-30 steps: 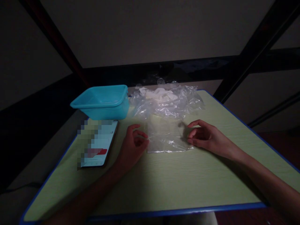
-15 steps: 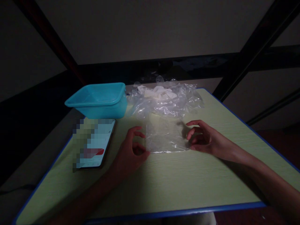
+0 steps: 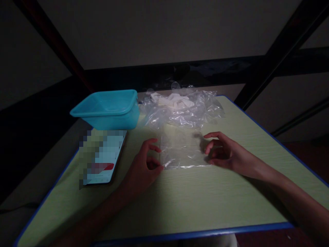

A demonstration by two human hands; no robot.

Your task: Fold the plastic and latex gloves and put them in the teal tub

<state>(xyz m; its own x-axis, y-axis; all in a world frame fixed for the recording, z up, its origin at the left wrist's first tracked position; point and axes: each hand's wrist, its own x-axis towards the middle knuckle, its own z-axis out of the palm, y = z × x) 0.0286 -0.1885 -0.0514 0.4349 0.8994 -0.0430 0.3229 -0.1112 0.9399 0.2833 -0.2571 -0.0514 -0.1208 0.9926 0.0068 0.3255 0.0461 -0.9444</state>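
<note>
The left hand [image 3: 142,163], left of the frame's centre, has its fingers curved and spread apart from the thumb, whose tip lies at the lower left corner of a flat, clear plastic bag [image 3: 183,151]. The right hand [image 3: 223,152], right of centre, is curved the same way, index finger and thumb apart, its thumb tip by the bag's lower right corner. Whether either thumb presses on the film cannot be told. The bag lies flat on the table in the middle of the frame, between the two hands, its near edge catching the light.

Just above it in the frame is a crumpled heap of clear plastic film [image 3: 185,116], with a bunched white item [image 3: 177,100] in or under it. Left of the left hand lies a dark-edged phone [image 3: 108,168] with a lit screen, partly pixelated. Above the phone, at upper left, stands a turquoise rectangular plastic basin [image 3: 113,119]. All rest on a pale yellow-green table with a blue edge [image 3: 195,202], before a dim greyish wall [image 3: 164,34].
</note>
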